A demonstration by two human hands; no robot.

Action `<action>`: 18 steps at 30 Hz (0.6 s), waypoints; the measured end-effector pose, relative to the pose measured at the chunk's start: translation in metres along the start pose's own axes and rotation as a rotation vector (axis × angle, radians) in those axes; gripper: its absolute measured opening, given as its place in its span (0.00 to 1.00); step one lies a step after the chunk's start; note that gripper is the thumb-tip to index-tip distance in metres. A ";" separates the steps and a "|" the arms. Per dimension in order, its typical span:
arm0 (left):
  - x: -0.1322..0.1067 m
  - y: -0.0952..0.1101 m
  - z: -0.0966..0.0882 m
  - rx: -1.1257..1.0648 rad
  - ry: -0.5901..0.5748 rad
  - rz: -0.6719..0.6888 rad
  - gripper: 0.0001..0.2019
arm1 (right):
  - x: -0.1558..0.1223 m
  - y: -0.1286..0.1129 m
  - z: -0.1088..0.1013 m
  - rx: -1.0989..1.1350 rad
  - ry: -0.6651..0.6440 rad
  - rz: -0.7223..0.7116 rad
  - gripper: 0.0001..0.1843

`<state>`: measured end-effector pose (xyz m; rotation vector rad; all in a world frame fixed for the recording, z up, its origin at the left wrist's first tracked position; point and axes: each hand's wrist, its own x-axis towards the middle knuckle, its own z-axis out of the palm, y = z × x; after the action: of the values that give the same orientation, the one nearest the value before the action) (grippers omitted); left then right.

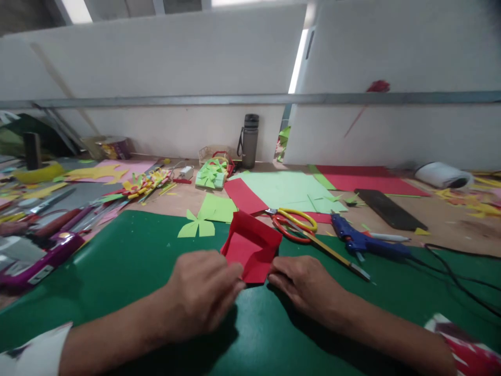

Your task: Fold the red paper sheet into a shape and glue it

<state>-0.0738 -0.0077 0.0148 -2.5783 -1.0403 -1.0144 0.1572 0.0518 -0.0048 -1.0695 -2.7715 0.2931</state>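
Note:
A small red folded paper box [252, 253] with raised walls rests at the middle of the green mat, its open side facing up. My left hand [203, 290] is curled at the box's near left corner, slightly blurred, with thumb and fingers closed on the paper edge. At the near right corner, my right hand [301, 282] pinches the red paper between thumb and fingers. Just beyond the box lie a red paper strip [246, 196] and scissors [295, 224] with yellow and red handles. A light green paper flower shape [197, 225] sits to its left.
A blue glue gun [362, 240] with a black cable and a yellow cutter [336, 254] lie on the right. Behind are pale green sheets [291, 189], a dark phone [390, 209] and a grey bottle [249, 141]. Paper flowers [146, 183] and a purple device [43, 261] lie left.

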 end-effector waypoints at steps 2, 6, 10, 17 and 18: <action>0.014 -0.022 -0.008 -0.064 0.136 -0.245 0.07 | -0.010 0.006 0.003 0.061 0.160 -0.098 0.13; 0.044 -0.061 -0.002 -0.268 0.163 -0.600 0.10 | -0.013 0.011 0.001 0.025 0.461 -0.313 0.08; 0.063 -0.062 0.017 -0.320 0.155 -0.539 0.11 | -0.003 0.005 -0.006 -0.093 0.426 -0.408 0.20; 0.056 -0.040 0.030 -0.350 0.145 -0.211 0.11 | 0.022 0.003 -0.012 -0.128 0.266 -0.347 0.29; 0.054 -0.041 0.031 -0.363 0.136 -0.208 0.12 | 0.025 0.003 -0.012 -0.108 0.245 -0.338 0.28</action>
<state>-0.0569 0.0644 0.0241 -2.6611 -1.2032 -1.5354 0.1434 0.0727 0.0082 -0.5902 -2.7037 -0.0297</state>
